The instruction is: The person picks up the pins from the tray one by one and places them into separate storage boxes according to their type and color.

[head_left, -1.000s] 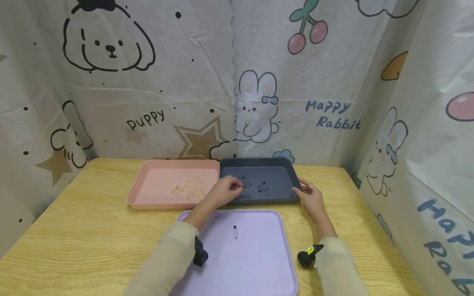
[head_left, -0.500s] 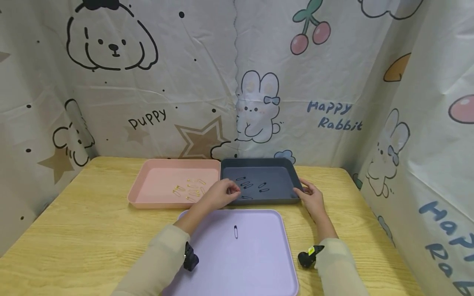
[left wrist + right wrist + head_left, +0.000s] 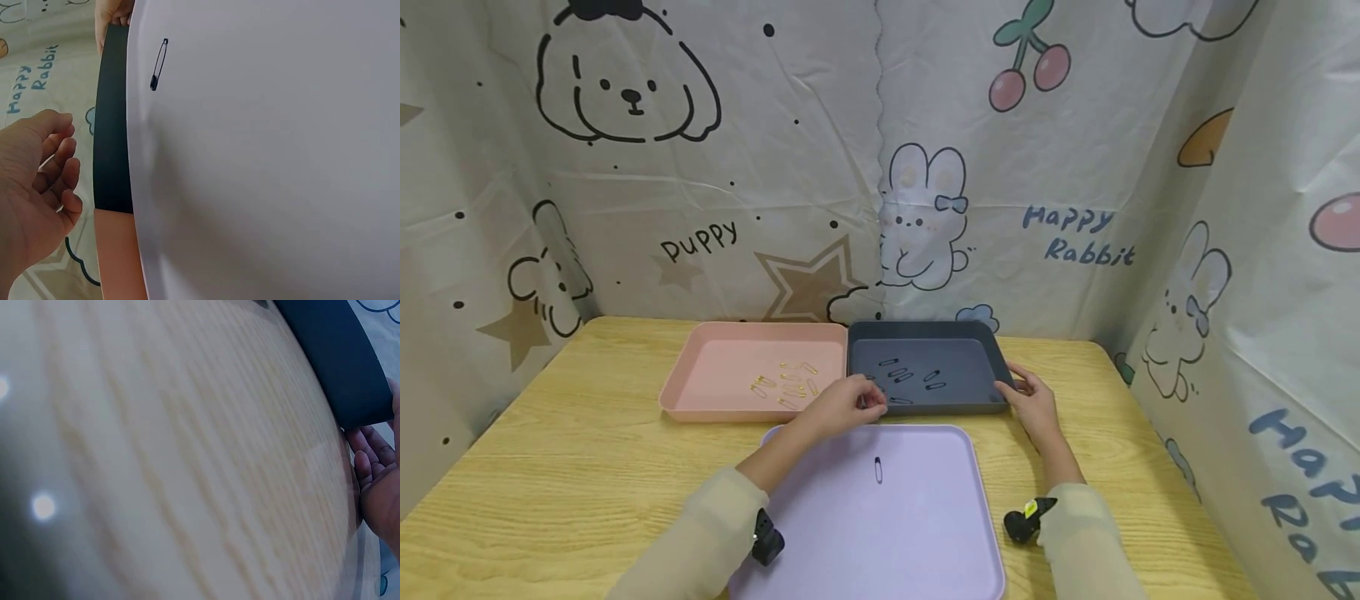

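My left hand (image 3: 847, 406) hovers over the near left corner of the dark blue tray (image 3: 958, 340). In the left wrist view its fingers (image 3: 57, 165) are loosely curled with nothing between them. Several black safety pins (image 3: 932, 376) lie scattered in that tray. At the tray's right end, my right hand (image 3: 1033, 404) grips the wall, thumb over the rim and fingers along the outside. One black safety pin (image 3: 878, 471) lies by itself on the lavender tray (image 3: 917, 533) in front, also plain in the left wrist view.
To the left, a pink tray (image 3: 715, 367) holds several gold safety pins (image 3: 792, 390) and sits against the dark tray's side. All three trays rest on a wooden table (image 3: 587, 458). A printed curtain (image 3: 805, 167) hangs behind the table and along both sides.
My left hand has drawn back from over the dark tray, toward me and slightly left, uncovering more of its black pins. My right hand stays at the tray's end.
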Available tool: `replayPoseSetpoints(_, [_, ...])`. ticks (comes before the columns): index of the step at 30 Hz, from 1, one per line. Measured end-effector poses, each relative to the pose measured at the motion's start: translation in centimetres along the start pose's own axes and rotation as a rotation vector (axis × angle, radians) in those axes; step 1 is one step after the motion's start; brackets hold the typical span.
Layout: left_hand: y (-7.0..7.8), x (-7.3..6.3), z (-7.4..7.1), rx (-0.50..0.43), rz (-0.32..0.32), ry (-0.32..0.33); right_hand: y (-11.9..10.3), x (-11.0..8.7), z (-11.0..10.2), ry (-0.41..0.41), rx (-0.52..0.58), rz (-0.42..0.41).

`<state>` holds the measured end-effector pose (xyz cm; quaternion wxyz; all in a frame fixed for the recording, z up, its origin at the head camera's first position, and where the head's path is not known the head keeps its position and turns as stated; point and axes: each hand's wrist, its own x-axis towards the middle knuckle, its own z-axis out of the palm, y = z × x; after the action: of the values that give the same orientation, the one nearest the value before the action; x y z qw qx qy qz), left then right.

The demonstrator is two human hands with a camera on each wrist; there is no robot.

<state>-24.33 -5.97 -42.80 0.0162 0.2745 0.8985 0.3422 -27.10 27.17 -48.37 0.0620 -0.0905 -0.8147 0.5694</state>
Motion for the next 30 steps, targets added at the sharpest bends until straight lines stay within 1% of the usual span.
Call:
replayPoseSetpoints(3, [0.1,-0.4,0.0,0.019,0.017,-0.011,0.0,0.0,0.0,-0.008,-0.002,-0.002])
replayPoseSetpoints(6, [0.2,-0.9,0.0,0.034,0.019,-0.049,0.0,0.0,0.1,-0.012,-0.005,-0.008])
replayPoseSetpoints(13, [0.7,-1.7,-0.1,0.067,0.002,-0.185,-0.1,-0.1,0.1,0.000,-0.008,-0.014])
replayPoseSetpoints(17, [0.9,-2.0,-0.1,0.088,-0.001,-0.278,0.0,-0.1,0.1,0.011,-0.012,-0.016])
replayPoseSetpoints(19, [0.9,-2.1,0.0,0.103,0.006,-0.308,0.0,0.0,0.1,0.014,-0.021,-0.017])
replayPoseSetpoints(24, [0.9,-2.4,0.4,0.142,0.017,-0.345,0.0,0.0,0.1,0.018,-0.047,-0.025])
replayPoseSetpoints(30, [1.0,-2.4,0.7,0.177,0.036,-0.370,0.0,0.0,0.0,0.023,-0.038,-0.027])
